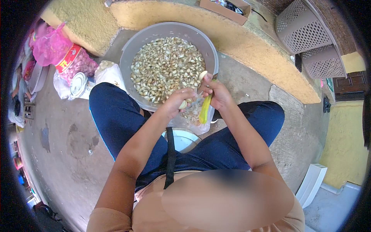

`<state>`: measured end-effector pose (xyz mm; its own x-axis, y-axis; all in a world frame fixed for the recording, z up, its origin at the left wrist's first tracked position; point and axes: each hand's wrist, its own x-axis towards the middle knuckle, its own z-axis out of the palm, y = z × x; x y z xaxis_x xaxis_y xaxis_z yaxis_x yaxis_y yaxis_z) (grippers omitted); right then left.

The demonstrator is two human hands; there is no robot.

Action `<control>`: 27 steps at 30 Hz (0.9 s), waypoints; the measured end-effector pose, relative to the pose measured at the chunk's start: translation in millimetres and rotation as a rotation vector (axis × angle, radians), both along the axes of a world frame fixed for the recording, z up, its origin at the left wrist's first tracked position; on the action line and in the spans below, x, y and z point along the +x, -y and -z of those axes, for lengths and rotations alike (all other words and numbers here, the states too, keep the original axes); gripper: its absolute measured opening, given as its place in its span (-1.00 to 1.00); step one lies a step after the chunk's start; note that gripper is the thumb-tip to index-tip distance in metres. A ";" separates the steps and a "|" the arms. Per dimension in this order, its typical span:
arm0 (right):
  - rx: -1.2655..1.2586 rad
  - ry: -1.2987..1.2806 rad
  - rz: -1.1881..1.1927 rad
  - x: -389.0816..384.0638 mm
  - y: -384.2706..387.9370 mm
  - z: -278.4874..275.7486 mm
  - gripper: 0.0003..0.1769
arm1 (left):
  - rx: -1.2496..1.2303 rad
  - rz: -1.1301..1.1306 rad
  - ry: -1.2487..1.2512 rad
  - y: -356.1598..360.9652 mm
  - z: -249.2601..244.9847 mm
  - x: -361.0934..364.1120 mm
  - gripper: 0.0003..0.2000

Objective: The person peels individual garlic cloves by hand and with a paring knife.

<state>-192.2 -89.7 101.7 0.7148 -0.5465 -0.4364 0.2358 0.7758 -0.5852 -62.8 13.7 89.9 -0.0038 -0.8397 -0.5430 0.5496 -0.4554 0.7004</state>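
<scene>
A big grey tub holds a great many pale garlic cloves. Over its near edge, my left hand is closed around pale cloves, one of which shows at the fingers. My right hand is closed on a yellow-handled knife, whose handle points down toward me; a pale clove shows at its thumb and fingertips. Below the hands, a clear plastic bag with peelings hangs beside the tub. Under it, between my legs, is a light-coloured round container.
A pink mesh sack, a white tin and a white sack stand left of the tub. Behind it runs a low yellow wall bearing a cardboard box. Grey perforated crates are at upper right.
</scene>
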 end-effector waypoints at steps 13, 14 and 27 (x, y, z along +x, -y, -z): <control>-0.396 -0.363 -0.135 -13.4 8.8 -20.2 -0.79 | 0.075 0.221 0.333 -3.1 41.0 -8.3 -0.71; -0.405 -0.370 -0.133 -14.8 9.2 -20.0 -0.79 | 0.101 0.258 0.378 -2.9 43.9 -9.4 -0.69; -0.834 -0.714 -0.306 -20.8 10.1 -16.5 -0.75 | 0.199 0.494 0.584 -0.7 121.7 -30.4 -0.69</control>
